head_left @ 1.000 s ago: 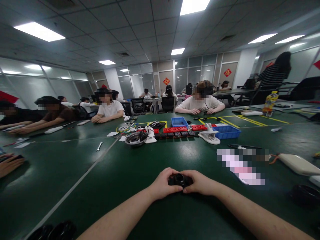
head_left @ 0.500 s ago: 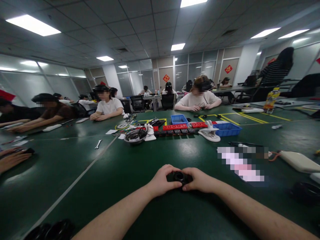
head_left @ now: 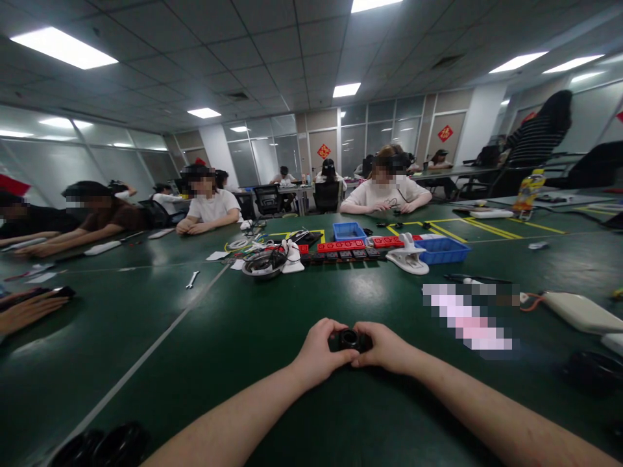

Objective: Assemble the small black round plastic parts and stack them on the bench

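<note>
Between my two hands is a small black ring-shaped part (head_left: 349,338) with a round hole facing me, held just over the green table (head_left: 272,415). My left hand (head_left: 324,347) grips its left side, thumb along the front and fingers curled over the top. From the right, my right hand (head_left: 382,347) pinches the same part, with thumb and fingers closed on it. The part's far side is hidden behind my fingers, and I cannot tell its exact kind.
Black rings lie at the lower left (head_left: 119,444) and the right edge (head_left: 591,371). Farther back stand a metal bowl (head_left: 263,274), red power strips (head_left: 341,246), a white clamp base (head_left: 409,259) and a blue tray (head_left: 445,251). A wrench (head_left: 193,279) lies left. Another person's hand (head_left: 36,311) rests far left.
My hands stay on the black part, shifting only very slightly. Another person's hand at the far left has moved a little to the right.
</note>
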`<state>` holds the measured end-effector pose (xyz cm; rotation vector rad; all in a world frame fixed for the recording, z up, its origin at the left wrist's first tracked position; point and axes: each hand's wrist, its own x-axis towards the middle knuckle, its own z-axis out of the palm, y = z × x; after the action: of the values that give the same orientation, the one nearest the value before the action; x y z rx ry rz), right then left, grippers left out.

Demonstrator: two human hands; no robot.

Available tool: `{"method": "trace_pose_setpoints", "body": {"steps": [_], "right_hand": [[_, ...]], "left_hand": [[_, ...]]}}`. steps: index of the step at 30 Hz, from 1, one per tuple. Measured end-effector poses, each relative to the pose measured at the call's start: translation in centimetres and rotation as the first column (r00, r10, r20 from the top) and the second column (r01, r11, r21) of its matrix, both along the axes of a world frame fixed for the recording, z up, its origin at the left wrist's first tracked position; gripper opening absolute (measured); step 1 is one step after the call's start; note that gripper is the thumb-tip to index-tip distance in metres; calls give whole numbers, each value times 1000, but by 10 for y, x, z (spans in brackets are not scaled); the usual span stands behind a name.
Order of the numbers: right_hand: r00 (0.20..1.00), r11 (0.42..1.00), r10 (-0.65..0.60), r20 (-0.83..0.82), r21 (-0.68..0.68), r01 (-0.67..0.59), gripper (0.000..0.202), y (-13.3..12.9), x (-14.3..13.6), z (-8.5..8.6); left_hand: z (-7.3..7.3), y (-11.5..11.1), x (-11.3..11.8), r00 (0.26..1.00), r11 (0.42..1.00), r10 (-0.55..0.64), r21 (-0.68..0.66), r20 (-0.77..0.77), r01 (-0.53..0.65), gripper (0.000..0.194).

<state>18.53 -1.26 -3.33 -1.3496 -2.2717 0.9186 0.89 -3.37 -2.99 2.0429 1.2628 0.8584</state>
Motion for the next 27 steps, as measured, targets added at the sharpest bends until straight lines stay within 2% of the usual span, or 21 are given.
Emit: {"method": "trace_pose_setpoints", "body": {"steps": [6,9,11,15,18,21,23,27], "right_hand": [[974,981,-172,148,120,155,34,-5,-14,-2],[925,941,-305,227,221,256,25,-10,-25,-1],[903,923,-340,262,276,267,20,-12,-30,0],[932,950,-264,251,232,207,33,-11,-23,0],[989,985,-124,81,131,113,50,-5,-10,-1],[996,1000,-14,-91,3,15,63,2,1,0],[988,997,45,-147,-54,-54,63,3,4,4],[973,980,151,-172,-104,-170,48,-1,4,12]], "left_hand": [[-6,-1,5,990,990,135,48,-26,-134,34],[-7,0,8,978,977,204,78,-35,-201,32],[-6,1,9,973,970,229,97,-37,-224,31],[-6,4,6,980,976,194,106,-34,-190,31],[-6,8,0,994,990,110,95,-28,-107,33],[-4,12,-7,1000,998,7,60,2,-7,34],[-1,15,-10,998,998,-57,16,18,57,35],[5,17,-13,987,983,-159,-84,28,161,39]]}}
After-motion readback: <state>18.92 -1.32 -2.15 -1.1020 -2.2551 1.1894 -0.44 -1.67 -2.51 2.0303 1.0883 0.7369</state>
